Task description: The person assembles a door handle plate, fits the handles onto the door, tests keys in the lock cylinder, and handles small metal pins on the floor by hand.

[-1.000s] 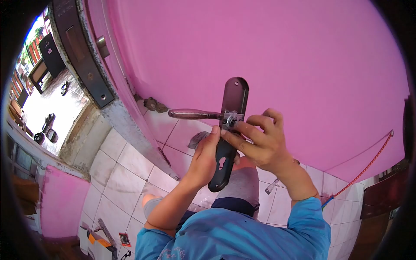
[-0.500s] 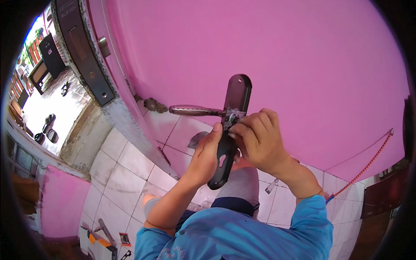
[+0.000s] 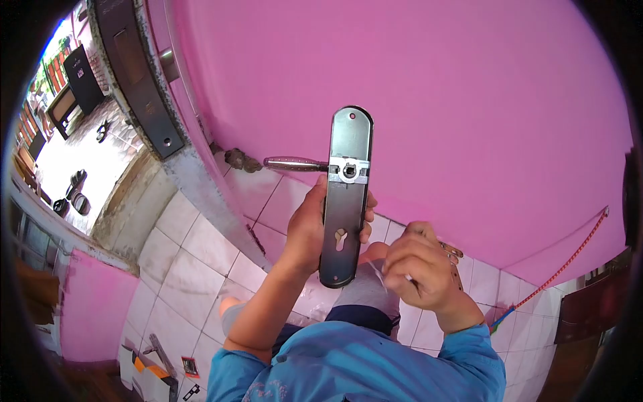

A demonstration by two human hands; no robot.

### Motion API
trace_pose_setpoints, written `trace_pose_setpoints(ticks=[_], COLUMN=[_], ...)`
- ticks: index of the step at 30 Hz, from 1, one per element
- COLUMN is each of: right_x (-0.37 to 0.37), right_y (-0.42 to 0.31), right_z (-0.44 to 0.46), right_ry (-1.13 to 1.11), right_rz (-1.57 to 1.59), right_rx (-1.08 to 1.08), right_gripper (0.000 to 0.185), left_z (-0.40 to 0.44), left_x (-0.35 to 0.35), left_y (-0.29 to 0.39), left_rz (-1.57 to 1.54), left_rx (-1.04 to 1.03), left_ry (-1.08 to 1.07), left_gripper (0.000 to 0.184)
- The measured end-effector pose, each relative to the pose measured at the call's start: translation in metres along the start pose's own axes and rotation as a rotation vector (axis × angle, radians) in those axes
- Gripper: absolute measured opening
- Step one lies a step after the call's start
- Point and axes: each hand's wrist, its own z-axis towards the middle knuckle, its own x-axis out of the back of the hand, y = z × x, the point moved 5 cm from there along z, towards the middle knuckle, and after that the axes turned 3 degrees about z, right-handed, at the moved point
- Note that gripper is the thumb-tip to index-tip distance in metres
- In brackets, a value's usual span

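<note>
One door-handle plate (image 3: 343, 208), dark, elongated, rounded at both ends, inner face turned toward my head view. Location: centre, upright and just off vertical, long axis running from a little past 12 o'clock to a little past 6.

Fittings, three. Lever (image 3: 295, 164), pointing to 9 o'clock from the plate's upper half. Silver collar (image 3: 349, 171), with a central socket, above the middle. Keyhole (image 3: 340, 239), cut through the lower half.

Left hand (image 3: 305, 231), one: at 8 o'clock from the plate's centre, the nearer of my two, touching it. Its fingers are clamped around the plate, thumb side at the left edge, tips showing past the right edge.

Right hand (image 3: 422, 268), one: apart from the plate, which lies toward 10 o'clock from it. Fingers bent inward and blurred; a pale sliver (image 3: 408, 277) shows at the tips. Whether they close on it, I cannot tell.

Surroundings: a dark lock faceplate (image 3: 130, 63) set in a worn edge toward 10 o'clock; a broad pink panel (image 3: 462, 114) beyond the plate, toward 1; a red cord (image 3: 569, 276), slanting, toward 4; an orange-and-grey item (image 3: 151, 366) on the tiled floor (image 3: 177, 275), toward 8.
</note>
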Motion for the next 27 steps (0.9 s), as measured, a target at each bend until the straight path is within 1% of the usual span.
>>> trace_pose_setpoints(ticks=[1, 3, 4, 6, 8, 9, 11, 15, 17, 21, 23, 27], right_x=[-0.002, 0.001, -0.002, -0.001, -0.005, -0.008, -0.011, -0.016, -0.020, -0.025, -0.029, -0.033], right_y=[0.001, 0.010, 0.011, 0.011, 0.014, 0.014, 0.017, 0.017, 0.020, 0.022, 0.025, 0.032], right_z=[0.002, 0.010, 0.016, 0.028, 0.035, 0.038, 0.042, 0.049, 0.050, 0.048, 0.048, 0.051], right_ry=[0.002, 0.229, 0.229, 0.316, 0.315, 0.311, 0.327, 0.347, 0.370, 0.437, 0.454, 0.456], right_rz=[-0.004, -0.230, -0.230, -0.395, -0.462, -0.526, -0.535, -0.530, -0.521, -0.497, -0.493, -0.459], right_rx=[0.000, -0.230, -0.231, -0.169, -0.140, -0.107, -0.119, -0.134, -0.135, -0.151, -0.134, -0.104], right_gripper=[0.022, 0.021, 0.021, 0.022, 0.023, 0.025, 0.025, 0.024, 0.024, 0.022, 0.021, 0.023], left_z=[0.001, -0.002, -0.003, -0.003, -0.001, -0.002, -0.004, -0.006, -0.007, -0.008, -0.009, -0.005], left_x=[-0.002, -0.005, -0.007, -0.008, 0.006, 0.003, -0.005, 0.001, 0.004, 0.004, 0.004, 0.008], left_y=[0.001, -0.002, -0.003, -0.009, -0.017, -0.017, -0.013, -0.015, -0.015, -0.017, -0.013, -0.017], left_rz=[-0.038, -0.035, 0.014, 0.065, 0.097, 0.097, 0.098, 0.110, 0.206, 0.232, 0.482, 0.450], left_rx=[0.017, 0.041, 0.017, -0.005, -0.027, -0.026, -0.057, -0.084, -0.176, -0.238, -0.305, -0.324], left_ry=[-0.026, -0.032, -0.032, -0.032, 0.135, 0.134, 0.146, 0.185, 0.169, 0.151, 0.152, 0.205], left_gripper=[0.067, 0.067, 0.067, 0.066, 0.065, 0.065, 0.063, 0.063, 0.062, 0.062, 0.062, 0.060])
